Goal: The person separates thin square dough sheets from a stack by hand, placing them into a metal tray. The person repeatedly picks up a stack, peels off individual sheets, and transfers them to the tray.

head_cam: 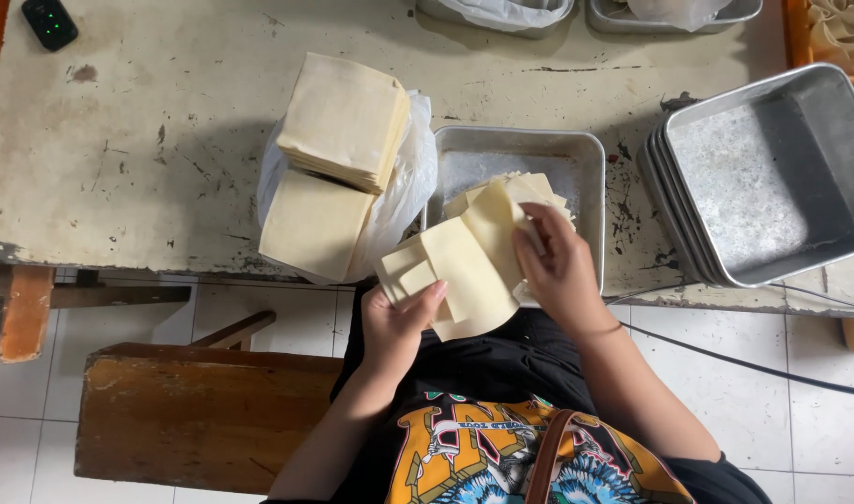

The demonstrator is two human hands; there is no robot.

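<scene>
Worn table (147, 140): wrapper stacks (338, 159) left, nested metal trays (763, 177) right.

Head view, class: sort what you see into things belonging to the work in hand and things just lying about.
In the work:
left hand
right hand
fanned dough sheets
small metal tray
two wrapper stacks

Lying about:
nested metal trays
black device
wooden bench
cable

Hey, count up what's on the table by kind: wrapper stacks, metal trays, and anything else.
Dough wrapper stacks on the table, sitting on a plastic bag: 2
Fanned wrapper bunch, held by left hand and right hand: 1
Small metal tray: 1
Nested metal tray stack: 1
Black device: 1
Total: 6
</scene>
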